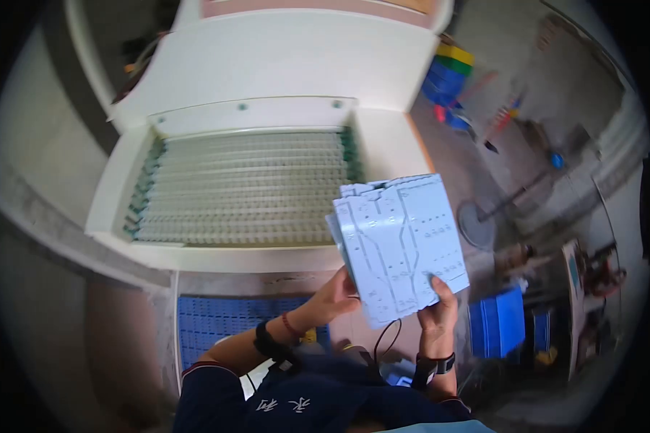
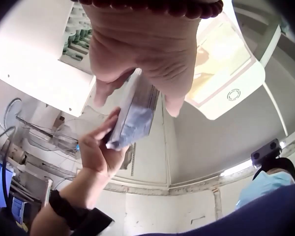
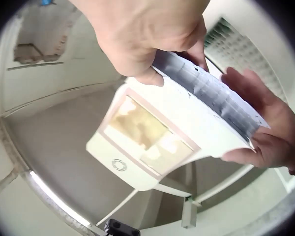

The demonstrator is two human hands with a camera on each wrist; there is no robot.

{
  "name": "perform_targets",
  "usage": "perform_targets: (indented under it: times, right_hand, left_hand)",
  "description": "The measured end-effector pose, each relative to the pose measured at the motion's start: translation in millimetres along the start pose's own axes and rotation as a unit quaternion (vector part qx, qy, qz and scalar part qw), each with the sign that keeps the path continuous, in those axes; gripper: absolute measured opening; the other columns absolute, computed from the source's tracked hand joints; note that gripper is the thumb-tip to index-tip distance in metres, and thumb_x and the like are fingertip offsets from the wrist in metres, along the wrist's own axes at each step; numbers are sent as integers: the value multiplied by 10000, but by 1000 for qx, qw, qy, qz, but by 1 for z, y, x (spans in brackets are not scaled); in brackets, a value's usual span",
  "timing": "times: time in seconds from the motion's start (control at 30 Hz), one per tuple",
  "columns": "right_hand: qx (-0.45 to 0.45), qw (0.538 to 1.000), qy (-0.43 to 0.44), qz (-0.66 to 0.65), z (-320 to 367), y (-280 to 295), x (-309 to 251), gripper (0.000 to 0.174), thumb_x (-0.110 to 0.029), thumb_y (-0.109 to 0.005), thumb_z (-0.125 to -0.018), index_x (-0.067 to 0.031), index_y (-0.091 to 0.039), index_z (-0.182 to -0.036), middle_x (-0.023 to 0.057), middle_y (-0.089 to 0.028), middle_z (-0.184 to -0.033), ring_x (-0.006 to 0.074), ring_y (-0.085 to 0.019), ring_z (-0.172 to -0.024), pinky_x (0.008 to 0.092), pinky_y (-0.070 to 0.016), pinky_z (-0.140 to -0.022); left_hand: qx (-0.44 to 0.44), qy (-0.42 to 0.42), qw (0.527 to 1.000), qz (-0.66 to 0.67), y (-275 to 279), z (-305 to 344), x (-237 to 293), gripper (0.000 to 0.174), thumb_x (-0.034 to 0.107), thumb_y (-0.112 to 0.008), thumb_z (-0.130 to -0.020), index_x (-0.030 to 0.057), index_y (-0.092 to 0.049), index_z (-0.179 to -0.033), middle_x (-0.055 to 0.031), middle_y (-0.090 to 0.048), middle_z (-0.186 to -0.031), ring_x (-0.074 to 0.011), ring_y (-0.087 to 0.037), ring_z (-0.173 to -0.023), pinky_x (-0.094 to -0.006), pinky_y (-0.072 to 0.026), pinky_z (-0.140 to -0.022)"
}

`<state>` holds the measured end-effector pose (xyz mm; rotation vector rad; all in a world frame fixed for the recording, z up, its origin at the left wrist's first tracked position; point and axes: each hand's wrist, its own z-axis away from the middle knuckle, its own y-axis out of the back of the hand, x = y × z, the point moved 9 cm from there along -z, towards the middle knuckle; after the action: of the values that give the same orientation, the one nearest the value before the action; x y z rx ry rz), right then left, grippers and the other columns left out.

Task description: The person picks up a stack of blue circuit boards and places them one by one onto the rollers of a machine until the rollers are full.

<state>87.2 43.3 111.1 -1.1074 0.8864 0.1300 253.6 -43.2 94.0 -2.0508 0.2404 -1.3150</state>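
At the stack's lower edge (image 1: 404, 249), the right hand (image 1: 439, 312) grips firmly, thumb laid over the top panel; at its left edge the left hand (image 1: 332, 297) stands loosely open, fingers spread to either side. So the stack is up between the 2 hands, in front of the body. Its edges look uneven; light, even pressure should square them without bending the panels. Beyond lie the white machine (image 1: 289, 54) and its rows of rollers (image 1: 245, 187). Below is a blue grid (image 1: 224, 317); rightward, a blue bin (image 1: 497, 325) and a cluttered grey floor (image 1: 448, 180).
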Motion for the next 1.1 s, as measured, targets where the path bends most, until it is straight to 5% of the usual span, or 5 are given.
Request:
perform_targets:
  times: [0.3, 0.63, 0.7, 0.93, 1.1]
  right_hand:
    - [-132, 964, -229, 12, -38, -129, 191, 500, -25, -558, -765, -29, -376, -1231, 105, -493, -1171, 255, -492, -1067, 395, -396, -917]
    - [-326, 804, -498, -19, -9, -274, 350, 387, -102, -565, -818, -108, -412, -1173, 55, -501, -1132, 200, -489, -1029, 351, -429, -811]
    - [-386, 750, -536, -9, 11, -310, 375, 417, -138, -554, -831, -115, -382, -1210, 63, -486, -1161, 229, -480, -1044, 418, -392, -877]
    - [-345, 719, -603, -3, 52, -367, 491, 335, -89, -578, -809, -93, -453, -1119, 79, -481, -1102, 243, -485, -1007, 429, -471, -812]
    - [-202, 804, -559, 32, 48, -371, 534, 336, -6, -597, -772, -62, -473, -1079, 105, -484, -1083, 258, -497, -980, 427, -497, -801]
  left_hand:
    - [400, -151, 904, 27, 88, 111, 100, 663, -24, -539, -757, 45, -202, -1324, -122, -399, -1251, -226, -433, -1135, -356, -400, -912]
    - [541, -299, 782, -82, 170, 246, 234, 591, -31, -582, -676, -58, -343, -1216, -173, -524, -1096, -270, -527, -1019, -356, -441, -870]
    - [541, -301, 780, -91, 182, 269, 266, 569, -25, -570, -681, -71, -351, -1204, -186, -529, -1082, -279, -547, -987, -363, -461, -849]
    - [578, -272, 769, -34, 243, 364, 308, 480, 7, -524, -718, -113, -380, -1160, -218, -545, -1036, -294, -602, -874, -364, -529, -730]
    - [648, -217, 718, -132, 249, 390, 321, 563, 106, -571, -800, -97, -288, -1242, -191, -503, -1097, -262, -554, -964, -361, -514, -767]
